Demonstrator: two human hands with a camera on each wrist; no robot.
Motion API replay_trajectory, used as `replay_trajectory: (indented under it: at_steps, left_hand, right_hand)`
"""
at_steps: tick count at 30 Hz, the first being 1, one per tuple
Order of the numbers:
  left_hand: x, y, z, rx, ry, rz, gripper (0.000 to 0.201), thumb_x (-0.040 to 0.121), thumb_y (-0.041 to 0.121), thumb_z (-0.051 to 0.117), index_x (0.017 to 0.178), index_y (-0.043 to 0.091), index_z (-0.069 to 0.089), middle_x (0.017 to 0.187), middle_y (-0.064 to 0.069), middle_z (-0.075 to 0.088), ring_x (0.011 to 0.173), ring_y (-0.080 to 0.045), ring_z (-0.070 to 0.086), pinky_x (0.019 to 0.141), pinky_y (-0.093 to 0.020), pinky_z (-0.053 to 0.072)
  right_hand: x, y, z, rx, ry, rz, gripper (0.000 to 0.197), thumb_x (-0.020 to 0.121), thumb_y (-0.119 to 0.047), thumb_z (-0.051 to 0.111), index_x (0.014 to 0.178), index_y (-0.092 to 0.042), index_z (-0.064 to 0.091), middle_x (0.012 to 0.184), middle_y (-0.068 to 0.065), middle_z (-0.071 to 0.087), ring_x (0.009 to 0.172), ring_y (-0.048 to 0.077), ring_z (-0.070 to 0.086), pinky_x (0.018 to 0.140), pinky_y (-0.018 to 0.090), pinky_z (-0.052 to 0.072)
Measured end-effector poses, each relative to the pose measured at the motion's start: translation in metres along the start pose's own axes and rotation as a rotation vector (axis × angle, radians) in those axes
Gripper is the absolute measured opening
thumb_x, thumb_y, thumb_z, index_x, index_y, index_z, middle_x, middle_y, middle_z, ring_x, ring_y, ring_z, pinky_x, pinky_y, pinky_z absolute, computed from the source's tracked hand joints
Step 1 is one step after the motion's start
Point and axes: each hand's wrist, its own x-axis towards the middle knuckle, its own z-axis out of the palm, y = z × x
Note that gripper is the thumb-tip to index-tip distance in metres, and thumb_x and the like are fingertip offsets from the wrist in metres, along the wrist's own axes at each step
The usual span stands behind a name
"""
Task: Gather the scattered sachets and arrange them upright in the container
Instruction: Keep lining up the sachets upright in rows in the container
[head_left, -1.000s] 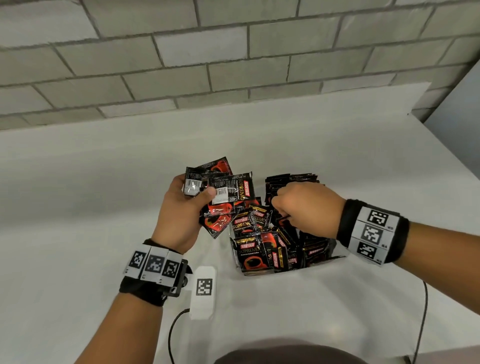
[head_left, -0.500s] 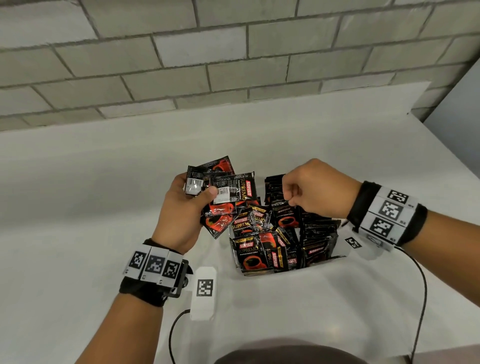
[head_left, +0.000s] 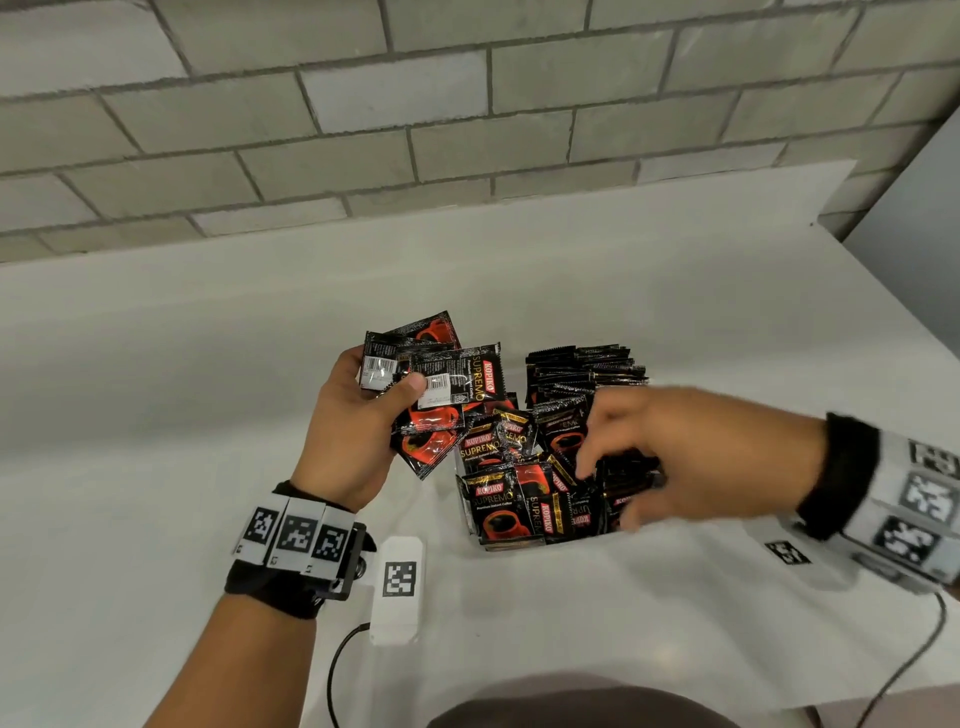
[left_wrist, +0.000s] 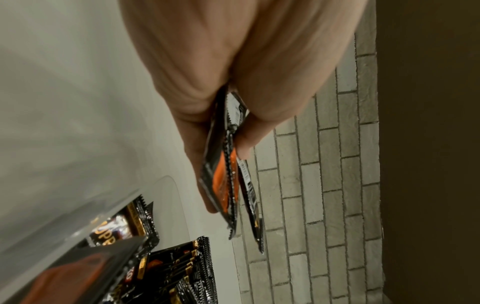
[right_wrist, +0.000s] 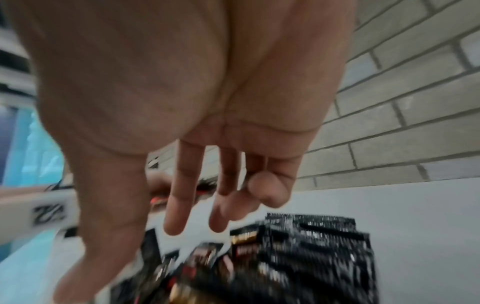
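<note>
My left hand (head_left: 400, 384) grips a fan of several black-and-red coffee sachets (head_left: 447, 384) just left of the container; the left wrist view shows them edge-on (left_wrist: 228, 174), pinched between thumb and fingers. The clear container (head_left: 566, 538) holds many sachets: a tidy upright row at the back (head_left: 582, 364) and loose, tilted ones at the front (head_left: 498, 499). My right hand (head_left: 597, 457), blurred by motion, reaches down with spread fingers onto the sachets in the container's middle. In the right wrist view its fingers (right_wrist: 176, 205) are straight and hold nothing.
The white table (head_left: 156, 415) runs back to a grey brick wall (head_left: 467, 130); its right edge (head_left: 914, 343) slants nearby. A white tag unit with a cable (head_left: 397, 582) hangs below my left wrist, and another marker tag (head_left: 787, 552) below my right.
My right hand, a closed fist over the container's back row before, has opened its fingers and dropped toward the front sachets. The left hand and its sachets have stayed put.
</note>
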Motion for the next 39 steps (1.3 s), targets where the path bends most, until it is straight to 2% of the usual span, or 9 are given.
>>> replay_trajectory:
  at_steps: [5,11,14,20,23,26,29,32,39]
  left_hand:
    - [0.000,-0.001,0.005,0.006,-0.019,-0.007,0.038,0.094,-0.007,0.062,0.128,0.006,0.053,0.115,-0.015,0.072,0.095,-0.027,0.076,0.072,-0.039,0.064]
    - [-0.001,0.000,0.005,0.001,-0.023,-0.013,0.038,0.093,-0.008,0.062,0.127,0.007,0.053,0.115,-0.014,0.072,0.093,-0.026,0.076,0.070,-0.037,0.063]
    - [-0.001,0.000,0.006,0.003,-0.031,-0.012,0.038,0.093,-0.008,0.062,0.127,0.007,0.054,0.114,-0.014,0.073,0.095,-0.027,0.076,0.070,-0.037,0.063]
    - [-0.003,0.000,0.011,0.010,-0.076,-0.030,0.038,0.093,-0.007,0.063,0.127,0.007,0.053,0.117,-0.016,0.072,0.098,-0.030,0.075,0.074,-0.040,0.064]
    - [-0.005,-0.002,0.014,0.013,-0.088,-0.033,0.041,0.092,-0.006,0.064,0.129,0.006,0.053,0.120,-0.019,0.071,0.104,-0.034,0.073,0.078,-0.043,0.064]
    - [-0.010,-0.003,0.024,0.035,-0.151,-0.027,0.044,0.086,-0.001,0.068,0.127,0.009,0.054,0.120,-0.019,0.072,0.109,-0.038,0.071,0.085,-0.047,0.062]
    - [-0.018,-0.005,0.039,0.036,-0.217,-0.004,0.045,0.087,0.000,0.070,0.128,0.009,0.054,0.122,-0.022,0.070,0.112,-0.040,0.069,0.092,-0.051,0.058]
    - [-0.021,-0.004,0.047,-0.006,-0.237,0.006,0.047,0.087,0.005,0.072,0.129,0.009,0.053,0.124,-0.024,0.068,0.114,-0.042,0.067,0.094,-0.055,0.056]
    - [-0.020,-0.006,0.035,-0.075,-0.188,-0.054,0.040,0.094,-0.005,0.059,0.132,0.005,0.050,0.111,-0.012,0.074,0.099,-0.029,0.074,0.076,-0.040,0.062]
  right_hand:
    - [-0.006,0.019,0.032,-0.346,-0.055,-0.085,0.019,0.096,-0.044,0.053,0.111,-0.044,0.064,0.105,-0.023,0.054,0.096,0.004,0.043,0.079,0.026,0.048]
    - [-0.003,0.031,0.040,-0.412,0.072,-0.191,0.019,0.083,-0.021,0.073,0.081,-0.036,0.061,0.090,-0.018,0.047,0.081,0.004,0.040,0.062,0.016,0.039]
    - [0.000,0.029,0.043,-0.381,0.050,-0.180,0.022,0.086,-0.026,0.072,0.071,-0.033,0.058,0.092,-0.015,0.038,0.082,0.001,0.032,0.068,0.013,0.029]
    - [-0.003,0.020,0.027,-0.112,0.002,-0.044,0.023,0.089,-0.048,0.067,0.109,-0.038,0.069,0.105,-0.024,0.039,0.089,-0.001,0.046,0.078,0.016,0.042]
    - [0.000,0.012,0.006,0.070,0.182,-0.002,0.023,0.086,-0.051,0.070,0.105,-0.039,0.070,0.101,-0.022,0.053,0.083,-0.002,0.055,0.072,0.012,0.040]
    - [0.009,0.001,-0.014,0.292,0.482,0.089,0.026,0.085,-0.046,0.072,0.108,-0.035,0.068,0.092,-0.013,0.065,0.069,0.011,0.062,0.066,0.022,0.048]
    - [0.021,-0.016,-0.023,0.451,0.516,0.183,0.051,0.074,-0.054,0.079,0.116,-0.035,0.059,0.093,-0.009,0.067,0.068,0.013,0.068,0.067,0.032,0.057]
    - [0.031,-0.022,-0.019,0.552,0.504,0.230,0.043,0.075,-0.036,0.086,0.107,-0.031,0.058,0.096,-0.004,0.067,0.057,0.021,0.070,0.061,0.041,0.061]
    - [0.030,-0.007,-0.018,0.674,0.659,0.262,0.022,0.080,-0.011,0.083,0.093,-0.025,0.074,0.088,-0.005,0.075,0.067,0.011,0.072,0.072,0.029,0.058]
